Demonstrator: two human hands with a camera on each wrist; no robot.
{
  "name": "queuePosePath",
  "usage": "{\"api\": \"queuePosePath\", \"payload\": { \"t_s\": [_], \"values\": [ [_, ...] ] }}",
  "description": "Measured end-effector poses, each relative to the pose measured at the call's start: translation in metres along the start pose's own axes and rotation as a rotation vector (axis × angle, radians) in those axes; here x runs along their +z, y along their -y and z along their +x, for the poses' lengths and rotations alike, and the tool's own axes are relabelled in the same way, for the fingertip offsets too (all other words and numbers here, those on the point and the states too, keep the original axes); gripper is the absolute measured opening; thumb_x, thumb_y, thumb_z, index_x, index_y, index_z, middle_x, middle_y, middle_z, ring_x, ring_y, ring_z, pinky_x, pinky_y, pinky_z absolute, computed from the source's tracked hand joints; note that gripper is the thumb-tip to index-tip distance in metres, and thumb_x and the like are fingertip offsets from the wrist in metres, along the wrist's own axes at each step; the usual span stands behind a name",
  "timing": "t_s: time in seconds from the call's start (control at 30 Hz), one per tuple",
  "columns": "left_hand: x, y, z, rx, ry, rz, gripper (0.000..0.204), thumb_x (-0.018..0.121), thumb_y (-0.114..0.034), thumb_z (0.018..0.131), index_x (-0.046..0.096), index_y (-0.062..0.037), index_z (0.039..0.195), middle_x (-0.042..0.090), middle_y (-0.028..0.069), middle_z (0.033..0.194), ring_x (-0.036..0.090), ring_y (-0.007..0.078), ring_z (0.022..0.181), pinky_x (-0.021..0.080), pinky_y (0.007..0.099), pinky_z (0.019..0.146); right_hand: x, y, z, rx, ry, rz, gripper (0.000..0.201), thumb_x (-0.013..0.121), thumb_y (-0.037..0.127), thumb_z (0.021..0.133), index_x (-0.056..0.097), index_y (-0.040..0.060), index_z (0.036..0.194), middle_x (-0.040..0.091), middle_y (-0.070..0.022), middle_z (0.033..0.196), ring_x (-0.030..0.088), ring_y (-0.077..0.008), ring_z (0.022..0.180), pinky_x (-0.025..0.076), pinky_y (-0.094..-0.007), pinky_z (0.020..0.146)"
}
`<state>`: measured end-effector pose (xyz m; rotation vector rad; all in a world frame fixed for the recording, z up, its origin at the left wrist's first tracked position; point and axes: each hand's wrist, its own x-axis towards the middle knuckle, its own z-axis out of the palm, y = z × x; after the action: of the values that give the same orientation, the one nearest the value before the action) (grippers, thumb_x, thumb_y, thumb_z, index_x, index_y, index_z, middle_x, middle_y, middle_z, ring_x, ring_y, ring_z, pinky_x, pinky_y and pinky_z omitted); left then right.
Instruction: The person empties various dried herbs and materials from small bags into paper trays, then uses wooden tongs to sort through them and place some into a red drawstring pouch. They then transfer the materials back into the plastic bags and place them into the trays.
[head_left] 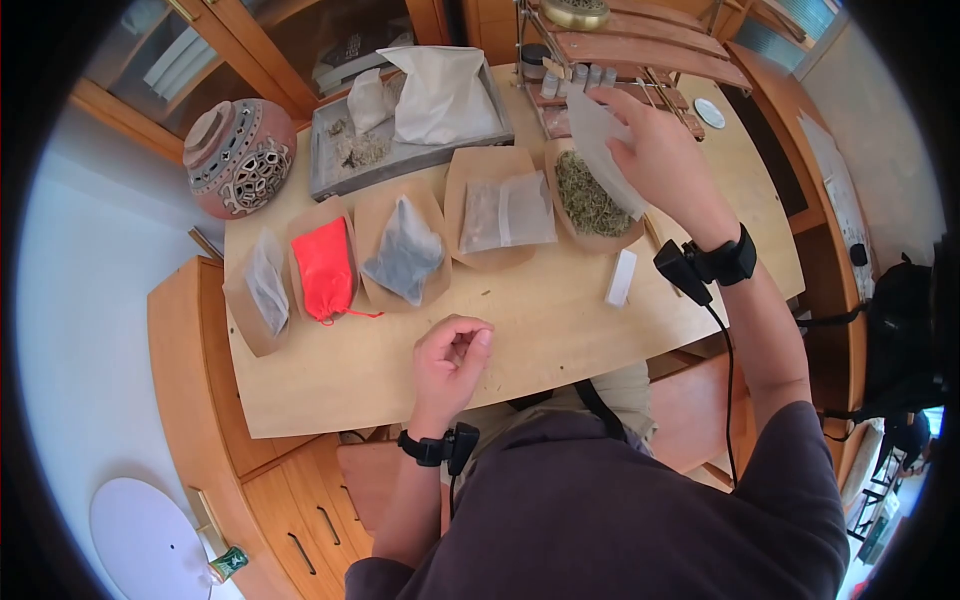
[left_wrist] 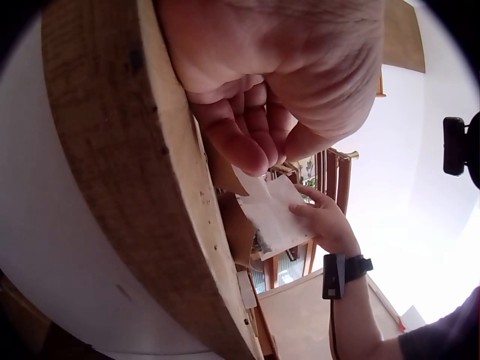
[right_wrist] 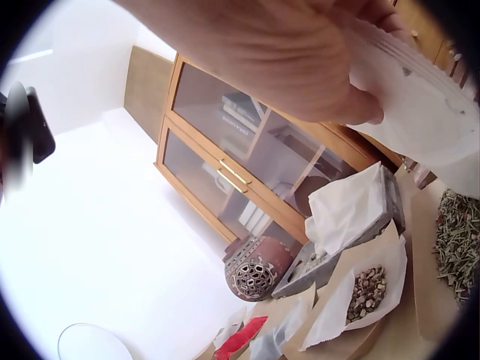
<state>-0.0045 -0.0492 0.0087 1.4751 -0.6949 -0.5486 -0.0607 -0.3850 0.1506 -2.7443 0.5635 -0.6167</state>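
Note:
My right hand (head_left: 668,165) pinches a thin white translucent pouch (head_left: 597,135) between thumb and fingers. It hangs over a brown paper tray (head_left: 602,243) of dried green herbs (head_left: 585,200), covering part of them. In the right wrist view the pouch (right_wrist: 420,97) looks flat, with small specks on it. At the front of the table my left hand (head_left: 450,362) is held with loosely curled fingers and nothing in them. Left of the herbs, another paper tray (head_left: 490,163) bears a translucent pouch (head_left: 510,212); brown and pale pieces (right_wrist: 367,294) show there in the right wrist view.
Further left, paper trays bear a dark-filled pouch (head_left: 405,255), a red drawstring pouch (head_left: 325,268) and a pale pouch (head_left: 266,280). Behind stand a grey tray (head_left: 420,158) with white bags and a pierced round pot (head_left: 240,160). A white box (head_left: 621,278) lies near the right wrist, below wooden shelves (head_left: 640,48).

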Motion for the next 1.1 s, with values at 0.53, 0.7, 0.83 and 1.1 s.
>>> {"api": "queuePosePath", "payload": {
  "t_s": [0.53, 0.7, 0.83, 1.1],
  "values": [
    [0.003, 0.000, 0.001, -0.024, -0.015, -0.061, 0.008, 0.068, -0.006, 0.103, 0.070, 0.0012, 0.105, 0.066, 0.0015, 0.085, 0.062, 0.0070, 0.074, 0.052, 0.0223, 0.064, 0.001, 0.010, -0.015, -0.080, -0.169, -0.074, 0.026, 0.068, 0.013, 0.095, 0.075, 0.0115, 0.119, 0.077, -0.0139, 0.099, 0.073, -0.0346, 0.087, 0.058, -0.0430, 0.076],
    [0.005, -0.001, 0.000, -0.057, -0.049, -0.084, 0.005, 0.070, -0.003, 0.100, 0.071, 0.0020, 0.101, 0.067, 0.0013, 0.088, 0.062, 0.0062, 0.073, 0.050, 0.0218, 0.064, 0.004, 0.002, -0.020, -0.122, -0.218, -0.050, 0.018, 0.066, 0.015, 0.092, 0.076, 0.0142, 0.107, 0.075, -0.0103, 0.099, 0.071, -0.0339, 0.090, 0.057, -0.0447, 0.075],
    [0.005, -0.003, -0.001, -0.061, -0.051, -0.083, 0.004, 0.070, -0.002, 0.100, 0.071, 0.0019, 0.100, 0.067, 0.0011, 0.088, 0.061, 0.0057, 0.073, 0.049, 0.0215, 0.065, 0.000, 0.004, -0.016, -0.121, -0.265, 0.036, 0.012, 0.069, 0.016, 0.092, 0.077, 0.0122, 0.101, 0.073, -0.0089, 0.097, 0.070, -0.0340, 0.089, 0.057, -0.0432, 0.075],
    [0.003, 0.005, -0.001, -0.008, -0.003, 0.035, 0.006, 0.066, -0.003, 0.103, 0.068, 0.0013, 0.107, 0.063, 0.0018, 0.083, 0.060, 0.0077, 0.071, 0.051, 0.0231, 0.063, -0.033, -0.009, -0.032, 0.044, -0.336, 0.427, 0.014, 0.076, 0.016, 0.095, 0.077, 0.0053, 0.103, 0.072, -0.0006, 0.089, 0.068, -0.0158, 0.079, 0.054, -0.0296, 0.074]
  ]
}}
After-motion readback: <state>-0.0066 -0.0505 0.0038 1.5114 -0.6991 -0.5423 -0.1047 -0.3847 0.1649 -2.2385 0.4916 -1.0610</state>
